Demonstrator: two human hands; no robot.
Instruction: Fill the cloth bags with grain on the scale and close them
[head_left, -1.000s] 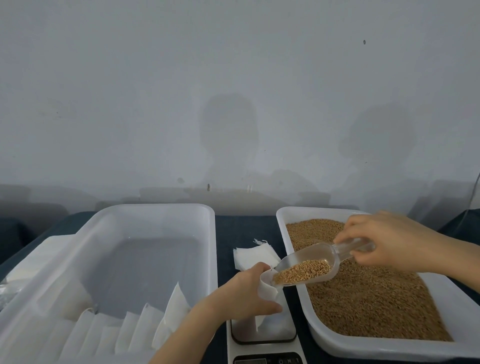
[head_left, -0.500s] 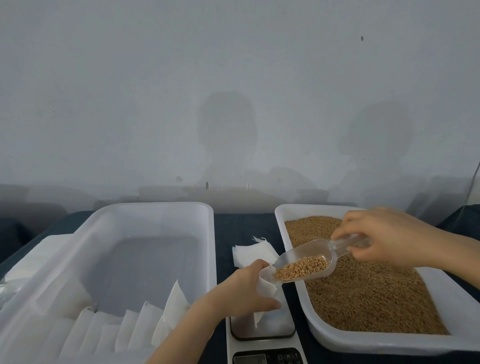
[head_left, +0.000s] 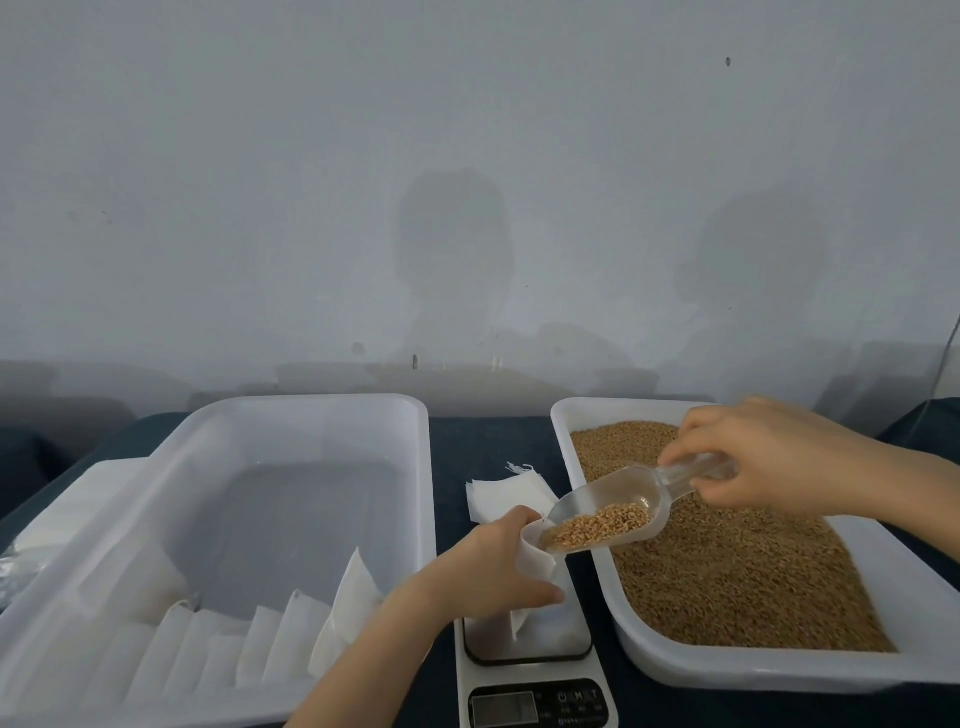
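My right hand (head_left: 769, 457) grips the clear scoop (head_left: 615, 501), its long axis sloping down-left into the cloth bag (head_left: 537, 561) my left hand (head_left: 488, 569) pinches open over the scale (head_left: 566, 634)

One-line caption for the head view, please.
Right hand tips a clear scoop of grain into a cloth bag that the left hand holds on the scale.
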